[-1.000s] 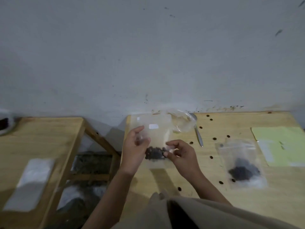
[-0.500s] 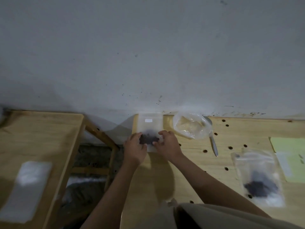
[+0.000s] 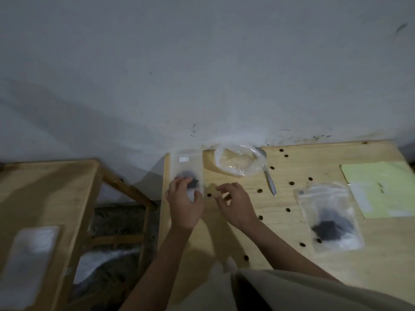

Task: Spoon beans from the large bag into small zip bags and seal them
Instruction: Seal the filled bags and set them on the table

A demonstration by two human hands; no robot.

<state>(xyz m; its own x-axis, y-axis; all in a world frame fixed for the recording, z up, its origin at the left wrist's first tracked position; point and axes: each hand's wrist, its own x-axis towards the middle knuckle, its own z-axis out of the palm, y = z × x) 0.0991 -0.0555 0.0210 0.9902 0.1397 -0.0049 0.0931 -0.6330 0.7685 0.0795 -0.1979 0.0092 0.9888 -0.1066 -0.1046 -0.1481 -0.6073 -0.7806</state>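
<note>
Two bare forearms enter from 6 o'clock, uncovered from wrist to elbow, with no watch, ring or band visible. The left hand (image 3: 185, 206) and right hand (image 3: 235, 204) are ungloved, nails short. At the bottom edge, toward 5 o'clock, sits a loose pale beige garment (image 3: 292, 290) with a dark fold beside it.

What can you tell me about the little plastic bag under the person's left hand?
The small zip bag is clear, slightly frosted plastic with a white label patch near its far end. It lies flat at the far left corner of the wooden table, long side pointing toward the wall. A dark clump of beans sits inside. The left hand rests on its near end; the right hand is off it. Whether it is sealed is unclear.
</note>
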